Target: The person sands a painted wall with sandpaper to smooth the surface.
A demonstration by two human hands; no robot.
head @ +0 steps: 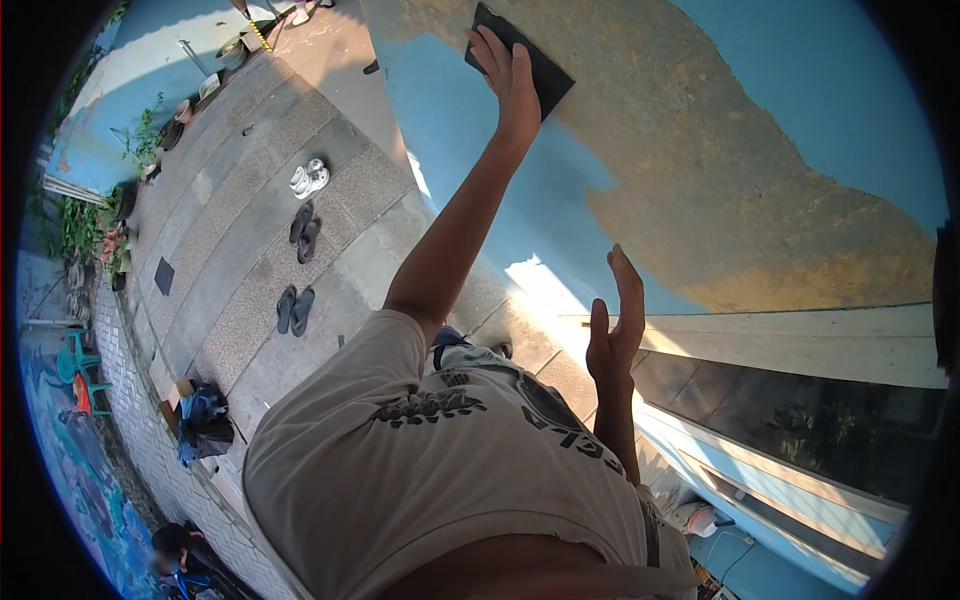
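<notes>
My left hand (pixel 517 86) reaches up at the top centre and lies flat, fingers spread, on a dark rectangular sheet (pixel 556 75), holding it against the wall. The sheet looks like sandpaper. Around it the wall (pixel 675 150) shows a rough brown-grey patch with bare, worn areas, bordered by light blue paint (pixel 555 180). My right hand (pixel 616 330) is raised right of centre, near the lower edge of the blue paint, thumb apart from the fingers, and holds nothing.
A window with a pale frame (pixel 787 341) is at the right. Sandals (pixel 296 309), slippers (pixel 305 232) and white clogs (pixel 310 180) lie on the tiled floor. Another dark sheet (pixel 164 276) lies farther left. Potted plants stand along the far edge; a person (pixel 184 559) is at the lower left.
</notes>
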